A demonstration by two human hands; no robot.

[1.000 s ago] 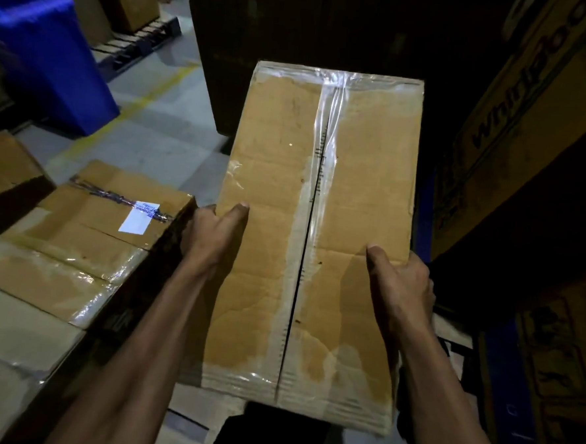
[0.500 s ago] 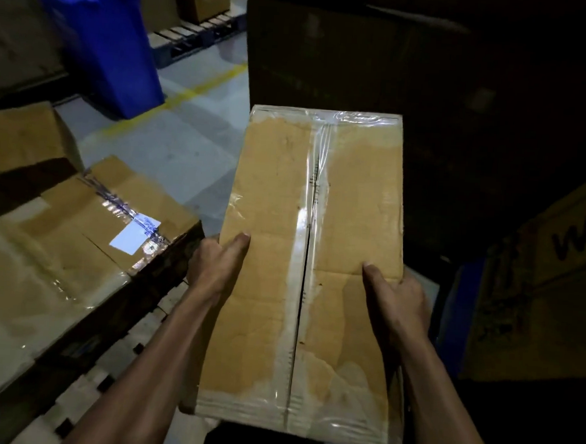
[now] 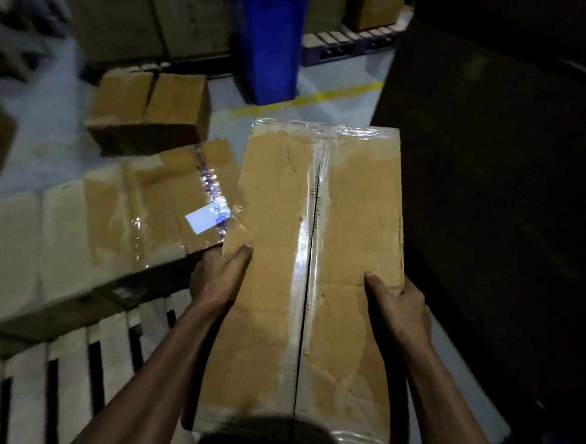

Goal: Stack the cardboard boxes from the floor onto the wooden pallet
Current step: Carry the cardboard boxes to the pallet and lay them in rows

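I hold a long taped cardboard box [image 3: 346, 225] in front of me, its top seam running away from me. My left hand [image 3: 217, 279] grips its left edge with the thumb on top. My right hand [image 3: 399, 307] grips the right edge the same way. The wooden pallet [image 3: 69, 373] shows its pale slats at the lower left. A row of taped boxes [image 3: 88, 230] lies on the pallet to the left, one with a white label; the held box's left edge overlaps that row's near end.
A loose box [image 3: 154, 110] sits on the grey floor behind the row. A blue bin [image 3: 268, 38] stands farther back by a yellow floor line. A large dark box [image 3: 499, 186] rises close on the right. More stacked cartons stand on a pallet at the back.
My view has swung left: the blue bin and floor boxes shifted right in frame, and pallet slats now show at lower left. Both hands keep the same grip on the box.
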